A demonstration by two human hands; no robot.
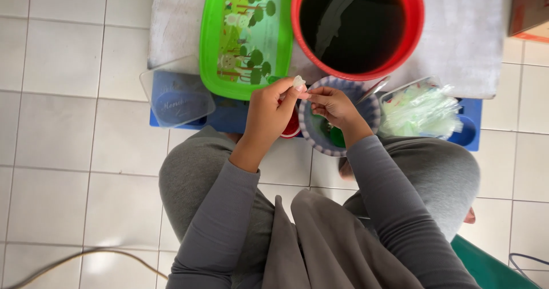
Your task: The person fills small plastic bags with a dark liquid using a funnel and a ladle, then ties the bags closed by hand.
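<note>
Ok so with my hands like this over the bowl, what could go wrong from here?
1. The small clear plastic pouch is pinched only at the fingertips of your left hand and right hand, so it may slip into the patterned bowl.
2. The red bucket of dark liquid sits right beyond your hands; a bump could slosh it.
3. The loose pile of plastic pouches could scatter off the blue board.

White tiled floor (63, 66) carries a grey mat (469, 43) and a low blue stand (229, 117). On the mat: green tray (213, 43), red bucket (414, 31) of dark liquid.
</note>
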